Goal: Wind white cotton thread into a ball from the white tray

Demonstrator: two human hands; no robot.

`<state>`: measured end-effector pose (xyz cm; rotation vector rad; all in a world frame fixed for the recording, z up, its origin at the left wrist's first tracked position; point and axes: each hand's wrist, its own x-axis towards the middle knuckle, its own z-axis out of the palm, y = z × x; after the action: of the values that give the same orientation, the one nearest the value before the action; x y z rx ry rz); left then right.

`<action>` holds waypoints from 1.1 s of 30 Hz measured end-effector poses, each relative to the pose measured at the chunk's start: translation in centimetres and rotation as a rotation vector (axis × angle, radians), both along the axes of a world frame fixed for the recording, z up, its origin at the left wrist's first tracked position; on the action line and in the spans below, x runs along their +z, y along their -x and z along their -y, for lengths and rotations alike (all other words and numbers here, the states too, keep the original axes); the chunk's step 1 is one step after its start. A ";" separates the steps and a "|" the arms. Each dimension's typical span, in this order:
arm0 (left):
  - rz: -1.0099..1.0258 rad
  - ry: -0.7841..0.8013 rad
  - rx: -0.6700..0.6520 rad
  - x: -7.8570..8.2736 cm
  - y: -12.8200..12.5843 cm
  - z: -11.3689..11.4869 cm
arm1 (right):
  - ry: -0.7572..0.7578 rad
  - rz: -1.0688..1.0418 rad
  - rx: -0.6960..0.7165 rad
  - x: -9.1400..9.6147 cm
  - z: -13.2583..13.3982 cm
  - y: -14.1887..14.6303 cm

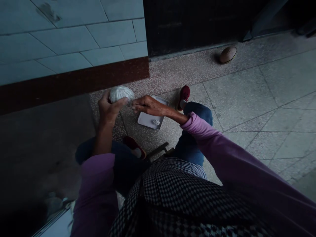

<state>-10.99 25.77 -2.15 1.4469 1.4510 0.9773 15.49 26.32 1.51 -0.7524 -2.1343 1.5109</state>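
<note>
- Above the floor, ahead of our left knee: ball of white yarn (120, 93), held clear of the shallow tray (148, 121).
- Our left hand (108, 105) wraps the ball from its outer side, thumb across the near face.
- Our right hand (150, 106) has its fingertips bunched right at the ball's other side. Too blurred and dim; we can't tell whether they pinch a strand.
- Tray sits on the floor beyond our lap, partly hidden under the right hand. Small white bundle (156, 122) lies in it, by the near right corner.
- Risk: ball drops. Only the left hand clearly supports it, so a loose thumb could let it roll onto the floor.
- Risk: outer wraps slide off or bunch up, if our fingers squeeze or drag unevenly.
- Risk: snag. We can't see where any loose end runs; a hidden one could hook on the tray rim.
- Risk: tray gets knocked. Right shoe (184, 95) is near it; a shifted foot could tip the bundle out.
- Poor light makes all of these harder to catch.
</note>
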 end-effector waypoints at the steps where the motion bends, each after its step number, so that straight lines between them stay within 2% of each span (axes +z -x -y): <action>1: -0.045 0.011 0.072 0.4 -0.4 0.3 | -0.032 -0.053 -0.018 -0.2 -0.6 -0.4; 2: -0.070 0.032 0.119 0.8 -0.8 0.8 | -0.062 -0.097 -0.048 -0.3 -1.2 -0.9; 3: -0.078 0.062 0.112 1.4 -1.2 1.2 | -0.085 -0.127 -0.086 -0.4 -1.8 -1.3; 6: -0.065 0.148 -0.060 2.7 -2.3 2.3 | -0.108 -0.140 -0.170 -0.2 -3.1 -2.6; 8: -0.063 0.180 -0.177 3.0 -2.7 2.7 | -0.106 -0.123 -0.180 -0.2 -3.5 -3.1; 12: 0.024 0.238 -0.358 2.4 -2.7 3.0 | -0.097 -0.097 -0.175 -0.8 -3.8 -3.3; 15: 0.190 0.286 -0.399 1.5 -2.4 3.2 | -0.046 -0.082 -0.195 -1.3 -3.9 -2.8; 17: 0.353 0.271 -0.359 0.9 -2.3 3.2 | -0.005 -0.085 -0.225 -1.5 -3.8 -2.4; 20: 0.611 0.150 -0.236 0.3 -2.3 3.0 | 0.046 -0.091 -0.266 -1.5 -3.5 -1.5; 25: 0.780 -0.003 0.042 -0.1 -2.6 2.1 | 0.037 -0.015 -0.253 -1.6 -2.5 -0.2; 27: 0.798 -0.010 0.141 -0.3 -2.7 1.6 | 0.016 0.033 -0.230 -1.9 -1.9 0.2; 30: 0.731 0.000 0.211 -0.5 -2.9 0.9 | -0.012 0.073 -0.171 -2.3 -0.8 0.6; 33: 0.460 -0.008 0.283 -0.3 -2.8 0.3 | -0.035 0.027 -0.054 -2.3 0.0 0.4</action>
<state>-8.17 25.50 -2.44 0.9477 1.3210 1.3871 15.05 26.32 -0.83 -0.8164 -2.1373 1.4394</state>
